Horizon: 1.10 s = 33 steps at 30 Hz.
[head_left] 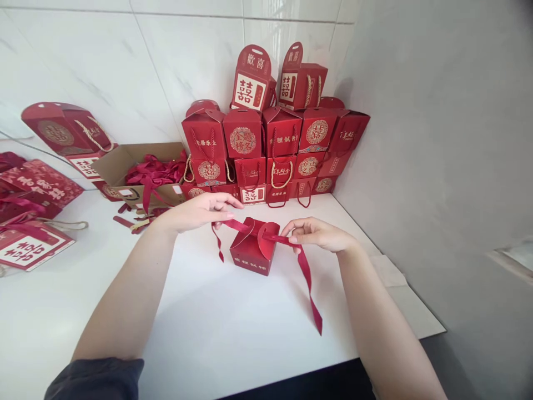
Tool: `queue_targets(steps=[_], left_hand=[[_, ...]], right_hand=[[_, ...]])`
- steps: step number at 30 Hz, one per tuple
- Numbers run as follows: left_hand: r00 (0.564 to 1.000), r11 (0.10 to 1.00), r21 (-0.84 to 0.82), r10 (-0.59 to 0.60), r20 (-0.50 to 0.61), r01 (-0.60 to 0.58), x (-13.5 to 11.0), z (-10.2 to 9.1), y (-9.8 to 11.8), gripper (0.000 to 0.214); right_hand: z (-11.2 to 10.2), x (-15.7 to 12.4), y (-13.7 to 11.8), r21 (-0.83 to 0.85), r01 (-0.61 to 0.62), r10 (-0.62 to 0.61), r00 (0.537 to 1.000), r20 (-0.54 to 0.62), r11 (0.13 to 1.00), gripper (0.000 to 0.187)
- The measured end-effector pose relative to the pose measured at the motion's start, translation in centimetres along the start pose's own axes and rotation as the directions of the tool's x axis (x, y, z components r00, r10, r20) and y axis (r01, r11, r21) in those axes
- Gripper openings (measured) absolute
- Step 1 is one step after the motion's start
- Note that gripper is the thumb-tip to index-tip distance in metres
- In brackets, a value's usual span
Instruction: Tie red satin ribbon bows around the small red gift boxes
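A small red gift box (252,251) with gold lettering stands on the white table (233,328), its rounded top flaps partly up. A dark red ribbon (306,272) runs through the top of the box. My left hand (200,212) pinches the ribbon's left end just above and left of the box. My right hand (318,233) pinches the ribbon on the right side, and the long tail hangs down over the table toward me.
A stack of finished red boxes (275,144) with cord handles leans in the back corner. An open cardboard carton (125,166) full of red ribbons sits at the back left. Flat red boxes (33,222) lie at the far left. A grey wall (437,166) closes the right side.
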State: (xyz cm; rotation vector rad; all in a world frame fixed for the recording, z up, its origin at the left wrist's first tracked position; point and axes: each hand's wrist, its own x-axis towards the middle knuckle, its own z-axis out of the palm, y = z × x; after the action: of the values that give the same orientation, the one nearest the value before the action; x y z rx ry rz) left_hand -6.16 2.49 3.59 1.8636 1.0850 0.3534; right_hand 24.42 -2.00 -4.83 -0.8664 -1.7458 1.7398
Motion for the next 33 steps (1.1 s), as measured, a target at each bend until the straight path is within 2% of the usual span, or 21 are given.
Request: queue_targets(steps=[3,5,8,11,13,15,17,19,22,24,27,30,33], left_hand=[[0.989,0.997,0.016,-0.068,-0.134,0.071,-1.1,-0.9,0.0,0.028],[0.979,0.994,-0.006,-0.106,-0.175,0.106,-1.7,-1.4,0.0,0.025],[0.983,0.991,-0.067,-0.125,-0.136,0.117,-2.3,-2.3,-0.4,0.022],[0.999,0.987,-0.154,-0.044,-0.021,0.041,-2.3,-3.3,-1.3,0.016],[0.994,0.974,-0.225,0.049,0.096,-0.026,-2.1,-3.9,-2.0,0.016],[0.969,0.965,-0.252,0.130,0.210,-0.075,-2.0,-4.3,-2.4,0.017],[0.940,0.973,-0.202,0.171,0.294,-0.113,-2.0,-4.2,-2.4,0.020],[0.930,0.982,-0.120,0.176,0.323,-0.144,-2.0,-3.9,-2.0,0.025],[0.951,0.983,-0.070,0.179,0.253,-0.167,-2.0,-3.1,-1.1,0.027],[0.961,0.980,-0.070,0.199,0.190,-0.189,-2.0,-2.7,-0.5,0.019],[0.957,0.964,-0.042,0.265,0.120,-0.262,-2.2,-2.2,0.6,0.009],[0.929,0.929,0.000,0.370,0.013,-0.370,-2.6,-1.6,2.2,0.005],[0.904,0.904,-0.061,0.418,-0.094,-0.424,-2.7,-0.6,3.9,0.005]], right_hand=[[-0.3,0.0,0.2,-0.015,0.053,-0.055,0.990,-0.131,0.998,0.027],[-0.5,-0.1,0.4,-0.002,0.106,-0.104,0.969,-0.225,0.994,0.026],[-0.9,-0.3,0.5,0.058,0.190,-0.160,0.928,-0.335,0.980,0.020],[-1.2,-0.7,0.4,0.155,0.306,-0.214,0.877,-0.431,0.939,0.015],[-1.4,-0.9,0.2,0.193,0.394,-0.254,0.826,-0.504,0.899,0.014],[-1.6,-0.9,0.0,0.181,0.468,-0.284,0.753,-0.593,0.865,0.013],[-1.9,-0.8,-0.3,0.139,0.527,-0.305,0.665,-0.681,0.839,0.013],[-2.4,-0.4,-0.8,0.088,0.579,-0.328,0.573,-0.752,0.810,0.015],[-3.0,0.3,-1.8,0.025,0.646,-0.365,0.464,-0.807,0.763,0.019],[-3.2,0.7,-2.8,-0.010,0.675,-0.395,0.418,-0.818,0.737,0.024],[-3.0,1.5,-4.6,-0.050,0.705,-0.432,0.375,-0.820,0.707,0.033],[-2.3,2.5,-6.2,-0.083,0.719,-0.446,0.332,-0.831,0.690,0.040],[-1.3,3.4,-7.4,-0.143,0.687,-0.468,0.312,-0.827,0.712,0.044]])
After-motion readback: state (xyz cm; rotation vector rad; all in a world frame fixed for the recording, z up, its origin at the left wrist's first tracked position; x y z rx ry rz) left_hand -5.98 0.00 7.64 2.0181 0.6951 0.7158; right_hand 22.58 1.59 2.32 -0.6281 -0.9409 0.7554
